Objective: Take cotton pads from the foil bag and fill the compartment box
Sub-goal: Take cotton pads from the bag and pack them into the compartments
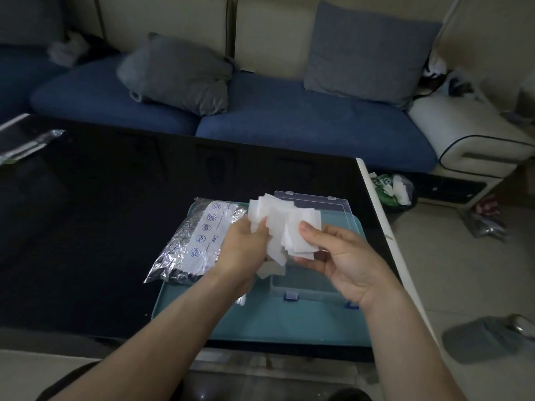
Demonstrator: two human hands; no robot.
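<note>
Fingers of both the left hand (246, 241) and right hand (341, 256) pinch a fanned sheaf of cotton pads (285, 227) above the open compartment box (315, 198), foil bag (191, 244) at nine o'clock; better squared first, then lowered flat.

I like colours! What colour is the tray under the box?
Teal blue tray, shown in the head view.

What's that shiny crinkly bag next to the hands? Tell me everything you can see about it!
The foil bag is silvery and crinkled, with a white strip down its face bearing small blue round icons and the printed word "Date:". It lies flat and slanted, partly on the teal tray, its lower corner hanging over onto the black table. It sits left of the clear plastic box. The left hand is close beside it; whether they touch is unclear.
</note>
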